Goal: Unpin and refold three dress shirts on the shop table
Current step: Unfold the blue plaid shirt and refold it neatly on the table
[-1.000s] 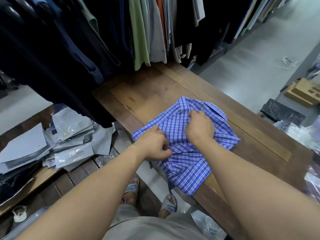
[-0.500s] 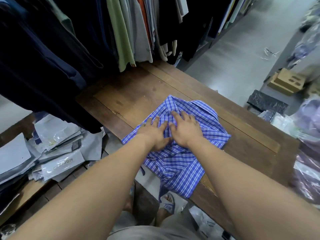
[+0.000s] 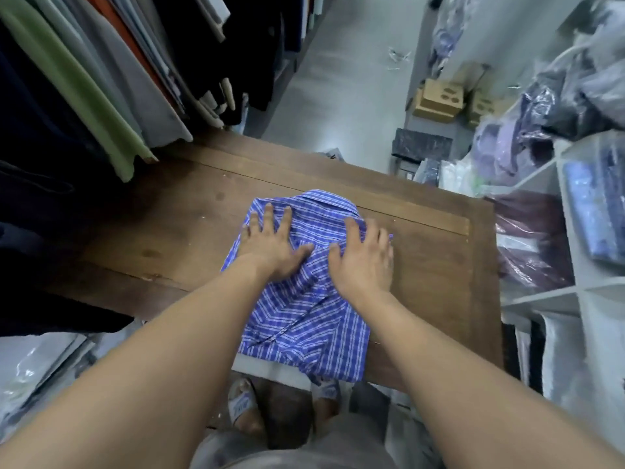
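The left hand (image 3: 270,247) and right hand (image 3: 365,257) lie flat with fingers spread, grasping nothing. They press the blue checked shirt (image 3: 304,326) onto the wooden counter (image 3: 152,231), probably to smooth it and hold its folds. The shirt's lower edge hangs past the counter's near edge. Lettering on the sandal (image 3: 241,406) below is too blurred to read.

one shirt (image 3: 304,319), blue with a white check, lies roughly folded on the wooden table (image 3: 169,231), towards its near right part. its collar points to the far side and its rumpled lower end reaches over the near edge. the left hand (image 3: 270,245) and right hand (image 3: 363,262) press flat on its upper half, fingers spread, side by side
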The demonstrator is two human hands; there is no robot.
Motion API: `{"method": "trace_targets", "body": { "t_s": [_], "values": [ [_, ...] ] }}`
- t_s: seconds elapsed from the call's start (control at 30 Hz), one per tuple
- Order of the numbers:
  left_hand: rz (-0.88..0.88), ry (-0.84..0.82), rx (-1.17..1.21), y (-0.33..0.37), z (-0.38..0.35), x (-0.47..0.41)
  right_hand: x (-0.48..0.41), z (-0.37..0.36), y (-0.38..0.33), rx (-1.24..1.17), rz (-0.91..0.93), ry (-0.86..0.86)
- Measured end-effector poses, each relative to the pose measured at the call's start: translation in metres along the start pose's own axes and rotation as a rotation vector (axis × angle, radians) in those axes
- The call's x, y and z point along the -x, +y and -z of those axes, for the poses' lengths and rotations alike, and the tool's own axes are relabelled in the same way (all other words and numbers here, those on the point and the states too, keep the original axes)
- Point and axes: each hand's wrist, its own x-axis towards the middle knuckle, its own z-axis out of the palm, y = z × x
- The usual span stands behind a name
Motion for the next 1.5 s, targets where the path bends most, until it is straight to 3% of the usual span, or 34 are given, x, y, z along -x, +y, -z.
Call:
{"method": "trace_targets", "body": {
  "t_s": [0.1, 0.17, 0.37, 0.53, 0.8, 1.0, 1.1, 1.2, 1.37, 1.5],
  "values": [
    [0.005, -0.026, -0.024, -0.004, -0.006, -0.008, 0.002, -0.001, 0.015, -0.048, -0.009, -0.294],
    [0.019, -0.016, -0.005, -0.005, -0.004, -0.011, -0.002, -0.002, 0.021, -0.028, -0.004, -0.357],
    [0.049, 0.056, 0.059, -0.006, 0.001, -0.018, -0.011, -0.007, 0.019, -0.01, -0.026, -0.354],
    [-0.036, 0.134, 0.129, -0.006, -0.005, -0.016, 0.007, -0.015, 0.016, 0.048, -0.068, -0.012],
    [-0.034, 0.071, 0.083, -0.013, -0.002, -0.019, 0.002, -0.01, 0.024, 0.117, -0.277, -0.331],
    [0.016, 0.024, 0.066, -0.006, 0.006, -0.022, -0.004, -0.008, 0.026, 0.109, -0.289, -0.35],
    [0.014, 0.083, 0.107, -0.003, 0.008, -0.018, -0.008, -0.009, 0.026, 0.111, -0.281, -0.336],
    [-0.024, 0.268, 0.156, 0.0, 0.005, -0.008, -0.008, -0.009, 0.025, 0.119, -0.26, -0.277],
    [-0.05, 0.528, 0.236, 0.007, -0.008, 0.019, 0.007, -0.015, 0.024, 0.039, 0.037, 0.185],
    [-0.043, 0.614, 0.252, -0.002, -0.024, 0.037, 0.022, -0.025, 0.015, -0.082, 0.188, 0.217]
  ]
}}
